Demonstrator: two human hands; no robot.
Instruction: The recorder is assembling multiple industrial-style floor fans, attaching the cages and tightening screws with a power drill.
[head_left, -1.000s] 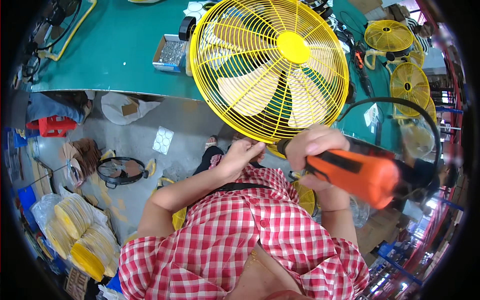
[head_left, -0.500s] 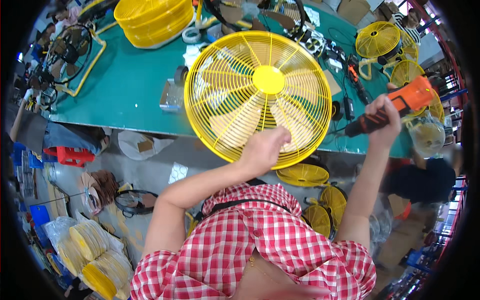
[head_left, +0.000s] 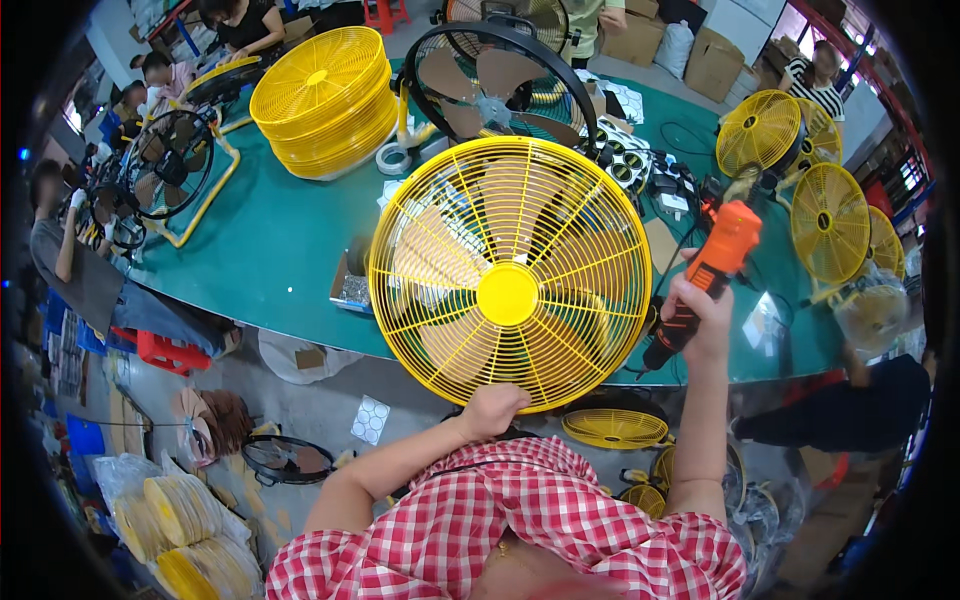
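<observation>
Wrapped around an orange-and-black power driver (head_left: 727,240), the right hand (head_left: 703,315) holds it just beside the right rim of the yellow fan (head_left: 507,294), its dark tip angled to the near left. Curled fingers of the left hand (head_left: 497,411) meet the fan's near rim; I cannot tell whether they pinch it. The fan sits at the near edge of a green table (head_left: 260,260), grille toward the wearer. Just left of it is a small box (head_left: 338,280) of metal parts. Beyond stands a black-rimmed fan (head_left: 493,112); far left, a stack of yellow guards (head_left: 330,120); right, more yellow fans (head_left: 830,222).
</observation>
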